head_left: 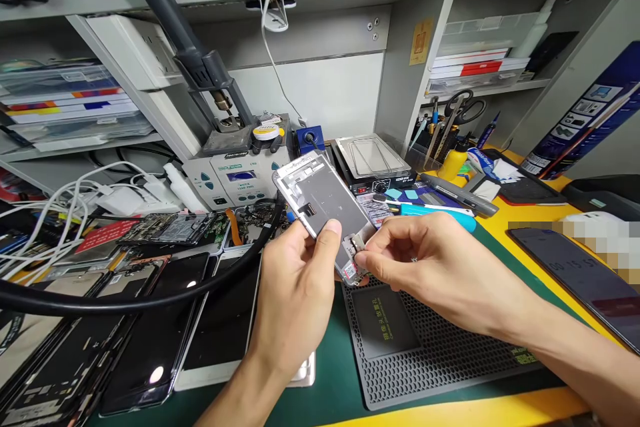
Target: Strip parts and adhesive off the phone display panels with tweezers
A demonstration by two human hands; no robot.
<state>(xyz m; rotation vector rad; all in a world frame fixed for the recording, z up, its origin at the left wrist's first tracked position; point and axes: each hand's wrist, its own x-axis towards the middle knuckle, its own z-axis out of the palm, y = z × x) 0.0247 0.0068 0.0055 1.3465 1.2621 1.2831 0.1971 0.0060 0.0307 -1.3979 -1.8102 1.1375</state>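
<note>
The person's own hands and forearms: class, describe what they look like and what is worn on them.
The left hand and right hand are ungloved. The left forearm and right forearm show no sleeve, watch or bracelet. A tiny glint by the right hand's fingers is too small to identify.

From where I stand, the phone panel [323,190] has a matt grey back. The honeycombed mat [440,367] looks rubbery and dull, the black screen [150,343] glassy and glossy, the thick hose [125,305] smooth, the flat plate [374,155] like bare, satiny metal.
</note>
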